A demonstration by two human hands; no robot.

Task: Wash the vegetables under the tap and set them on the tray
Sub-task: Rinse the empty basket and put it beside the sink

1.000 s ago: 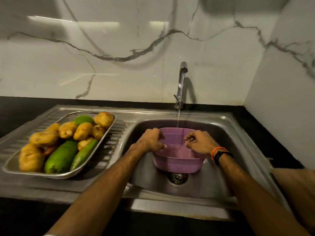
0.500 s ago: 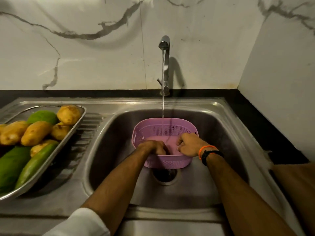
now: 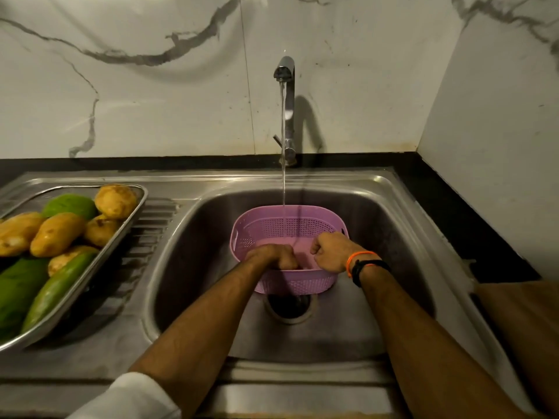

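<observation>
A pink perforated basket (image 3: pixel 272 225) sits in the steel sink (image 3: pixel 193 267) over the drain. Water runs from the tap (image 3: pixel 286 71) into its far side. My left hand (image 3: pixel 273 257) grips the basket's near rim with curled fingers. My right hand (image 3: pixel 329 252) grips the same rim a little to the right. The basket's inside looks bare, though my hands hide part of it. On the left drainboard a steel tray (image 3: pixel 133 216) holds several potatoes (image 3: pixel 57 234) and green vegetables (image 3: pixel 51 294).
The drain (image 3: pixel 289 306) lies under the basket's front edge. A black counter (image 3: pixel 453 225) borders the sink at the right, with marble walls behind and to the right. A brown object (image 3: pixel 520 328) sits at the right edge.
The view has tilted down and shifted right, so the tray now sits at the far left. Both hands moved from the basket's sides to its near rim.
</observation>
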